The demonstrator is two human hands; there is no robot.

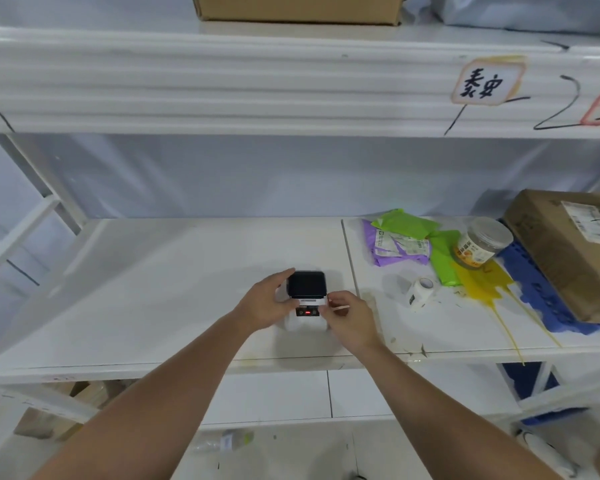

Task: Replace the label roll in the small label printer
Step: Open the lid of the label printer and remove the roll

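White shelving carries the small label printer [307,299], which sits near the front edge of the shelf [153,289], its dark lid raised and a red light showing on its front panel. The left hand [265,303] wraps the printer's left side, thumb and fingers closed on the body up by the lid. The right hand [349,318] touches the printer's right front corner, fingertips pinched together; whether it pinches a thin pale strip there or only the casing cannot be told. A white label roll [421,292] lies on its side to the right, well apart from the printer, near green and purple mailer bags [409,240], a plastic jar [482,242] and a cardboard box [575,251]
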